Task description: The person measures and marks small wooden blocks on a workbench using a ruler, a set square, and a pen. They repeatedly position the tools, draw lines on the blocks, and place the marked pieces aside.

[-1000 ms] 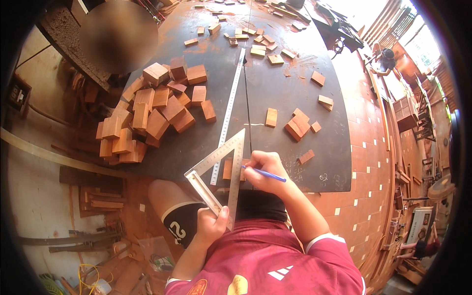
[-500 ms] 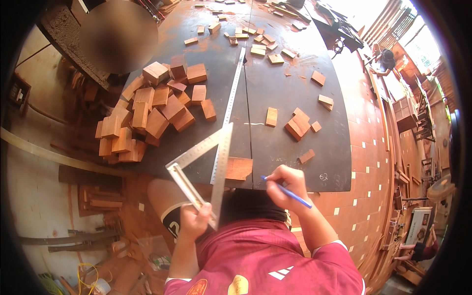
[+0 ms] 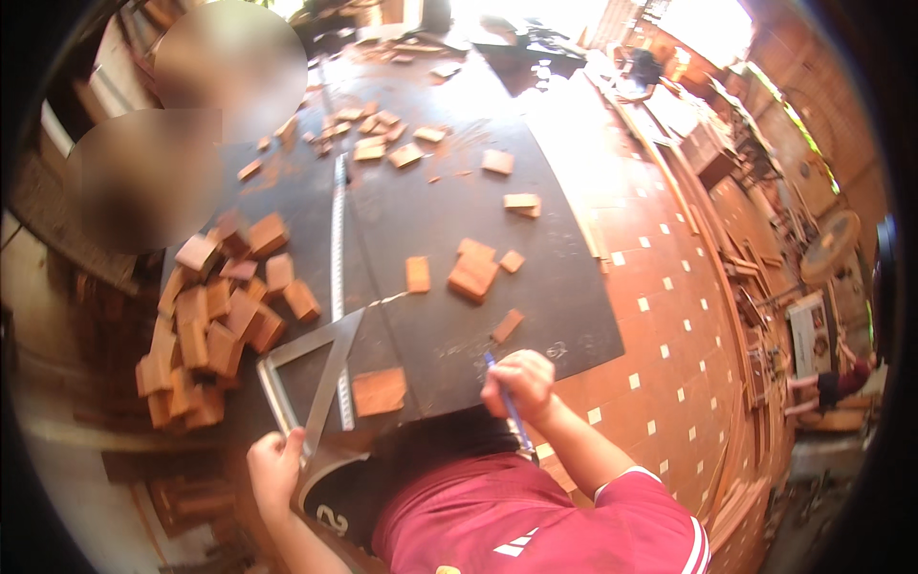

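Observation:
My left hand (image 3: 277,464), near the table's front left corner, is closed on the lower end of a metal set square (image 3: 335,359) shaped like a triangle. The square's far tip reaches over a long steel ruler (image 3: 338,239) that lies along the table. To the right of the ruler's near end, a flat reddish wood block (image 3: 380,390) rests by the front edge. My right hand (image 3: 521,383) grips a blue pen (image 3: 514,416), whose upper tip stands out past the fingers above the dark tabletop. Faint pale writing (image 3: 555,351) shows close to that hand.
A heap of wood blocks (image 3: 225,325) covers the table's left side. Several small offcuts (image 3: 382,134) lie farther back, and a thicker block (image 3: 473,273) sits right of the middle. Tiled floor (image 3: 660,316) runs along the right. Another person (image 3: 851,383) is at the far right.
The view has turned, shifting the table leftward in it. My left hand has moved away to the left with the set square. My right hand has moved rightward along the front edge with the pen.

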The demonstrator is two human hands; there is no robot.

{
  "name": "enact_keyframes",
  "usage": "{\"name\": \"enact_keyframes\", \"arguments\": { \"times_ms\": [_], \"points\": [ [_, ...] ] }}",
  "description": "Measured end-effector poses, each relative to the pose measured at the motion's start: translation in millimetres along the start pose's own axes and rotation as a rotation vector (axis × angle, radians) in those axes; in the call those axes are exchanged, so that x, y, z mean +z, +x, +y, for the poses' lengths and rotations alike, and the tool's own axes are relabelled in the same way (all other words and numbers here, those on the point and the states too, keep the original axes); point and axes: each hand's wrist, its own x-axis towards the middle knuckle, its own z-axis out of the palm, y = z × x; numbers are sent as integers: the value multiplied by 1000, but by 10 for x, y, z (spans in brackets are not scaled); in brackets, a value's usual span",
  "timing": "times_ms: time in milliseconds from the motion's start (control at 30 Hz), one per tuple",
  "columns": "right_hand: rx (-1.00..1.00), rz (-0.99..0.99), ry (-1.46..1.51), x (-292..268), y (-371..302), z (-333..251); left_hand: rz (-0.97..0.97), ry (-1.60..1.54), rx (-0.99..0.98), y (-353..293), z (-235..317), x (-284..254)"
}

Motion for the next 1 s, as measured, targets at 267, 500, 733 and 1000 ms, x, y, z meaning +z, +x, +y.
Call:
{"name": "enact_keyframes", "arguments": {
  "times_ms": [267,500,733,1000],
  "points": [
    [-30,-36,-65,-24,-35,-16,401,134,440,-173,805,280],
    [-24,-16,-99,7,-36,-48,133,338,603,-83,1148,668],
    [-4,-3,-80,-30,-68,-46,71,220,650,38,1121,772],
    [4,13,-53,-27,-95,-21,66,-179,626,12,959,761]
  ]
}}
